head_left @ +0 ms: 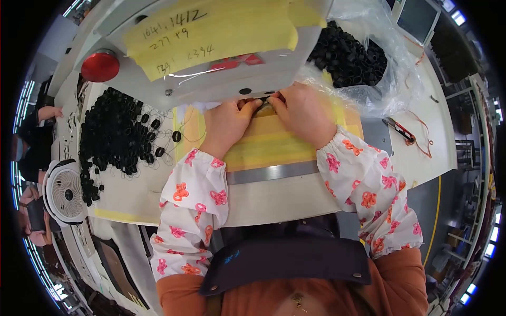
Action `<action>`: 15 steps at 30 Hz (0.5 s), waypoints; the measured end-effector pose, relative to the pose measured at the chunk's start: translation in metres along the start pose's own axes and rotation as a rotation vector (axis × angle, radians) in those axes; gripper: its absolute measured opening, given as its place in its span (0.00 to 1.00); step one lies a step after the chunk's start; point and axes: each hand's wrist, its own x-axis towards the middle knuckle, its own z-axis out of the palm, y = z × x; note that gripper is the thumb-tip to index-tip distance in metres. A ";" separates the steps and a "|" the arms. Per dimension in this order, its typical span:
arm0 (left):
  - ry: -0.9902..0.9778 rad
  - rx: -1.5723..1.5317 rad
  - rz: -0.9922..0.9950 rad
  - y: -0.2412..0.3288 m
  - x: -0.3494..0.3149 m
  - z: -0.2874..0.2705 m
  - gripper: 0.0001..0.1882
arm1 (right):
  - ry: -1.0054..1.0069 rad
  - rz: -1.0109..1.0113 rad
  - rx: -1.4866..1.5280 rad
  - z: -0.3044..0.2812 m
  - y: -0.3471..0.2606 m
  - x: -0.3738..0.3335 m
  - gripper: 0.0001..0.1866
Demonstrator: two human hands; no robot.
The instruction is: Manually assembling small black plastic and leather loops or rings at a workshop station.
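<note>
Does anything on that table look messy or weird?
Yes, the black pile at the left looks messy: thin strands stick out, and one black piece sits apart, nearer the left hand. Nothing looks clearly broken.

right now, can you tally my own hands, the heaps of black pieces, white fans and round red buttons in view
Your own hands: 2
Heaps of black pieces: 2
White fan: 1
Round red button: 1
Total: 6

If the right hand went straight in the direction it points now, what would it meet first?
The right hand would probably meet the small dark piece between both hands first, then the left hand; depth is unclear.
</note>
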 end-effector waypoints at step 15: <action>0.328 0.312 0.065 -0.035 -0.045 -0.050 0.19 | 0.183 -0.231 0.036 -0.005 0.003 -0.001 0.07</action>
